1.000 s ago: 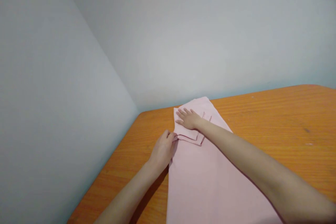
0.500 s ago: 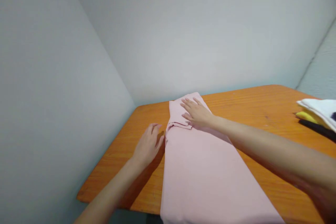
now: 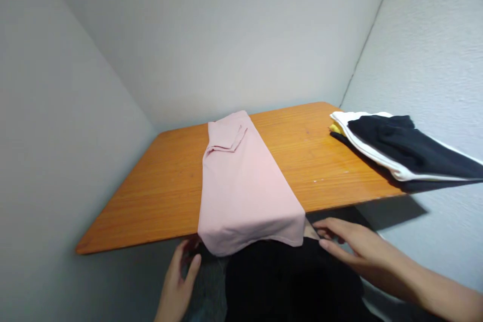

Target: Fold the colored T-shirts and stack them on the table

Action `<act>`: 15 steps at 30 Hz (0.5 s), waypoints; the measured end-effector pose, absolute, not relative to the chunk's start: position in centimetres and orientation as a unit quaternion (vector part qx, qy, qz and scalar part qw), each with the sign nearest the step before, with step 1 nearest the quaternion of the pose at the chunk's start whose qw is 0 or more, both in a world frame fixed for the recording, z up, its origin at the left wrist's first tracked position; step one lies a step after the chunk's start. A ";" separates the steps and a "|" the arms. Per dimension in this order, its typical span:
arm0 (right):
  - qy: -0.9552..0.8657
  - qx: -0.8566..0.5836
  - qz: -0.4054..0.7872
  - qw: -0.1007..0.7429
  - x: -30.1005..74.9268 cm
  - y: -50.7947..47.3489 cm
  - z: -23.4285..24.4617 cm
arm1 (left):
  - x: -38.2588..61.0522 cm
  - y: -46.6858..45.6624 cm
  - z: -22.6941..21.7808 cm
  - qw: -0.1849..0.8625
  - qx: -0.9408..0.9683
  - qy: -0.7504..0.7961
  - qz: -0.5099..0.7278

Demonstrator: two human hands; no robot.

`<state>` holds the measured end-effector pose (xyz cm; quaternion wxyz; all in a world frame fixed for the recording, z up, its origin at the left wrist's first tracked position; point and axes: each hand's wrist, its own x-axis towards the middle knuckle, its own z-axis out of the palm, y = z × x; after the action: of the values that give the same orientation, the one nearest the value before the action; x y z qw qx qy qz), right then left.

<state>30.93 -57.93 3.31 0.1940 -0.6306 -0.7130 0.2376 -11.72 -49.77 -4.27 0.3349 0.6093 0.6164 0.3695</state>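
A pink garment (image 3: 245, 176), which looks like a shirt folded lengthwise, lies on the wooden table with its sleeve folded over near the far end. Its near end droops over the table's front edge. Just below that edge, at the garment's left corner, is my left hand (image 3: 179, 276), thumb and fingers apart; some fingertips are hidden in shadow. On the other side my right hand (image 3: 350, 246) is beside the garment's right corner, fingers loosely bent and thumb apart. Neither hand visibly grips the cloth.
The wooden table (image 3: 162, 181) stands against pale walls at the back and left. At its right end lies a pile of folded clothes (image 3: 400, 146) in black, white and yellow, partly overhanging the edge. My dark clothing (image 3: 287, 282) shows below the front edge.
Both hands have come back from the garment's far end to its near end below the table edge. My right hand has left the folded sleeve. The view has shifted right and back.
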 end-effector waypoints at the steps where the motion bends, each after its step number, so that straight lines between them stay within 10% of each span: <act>1: -0.698 -0.633 0.273 0.194 30.4 -58.3 2.3 | -11.2 -49.1 -4.8 0.372 0.604 0.599 0.371; 15: -0.557 -0.553 0.478 0.395 24.9 -58.5 -1.4 | -6.4 -52.2 -3.3 0.558 0.529 0.515 0.379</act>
<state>24.87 -58.52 -1.39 0.3947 -0.5526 -0.5572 0.4778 -6.42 -52.22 -3.25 0.5580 0.5292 0.5145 0.3792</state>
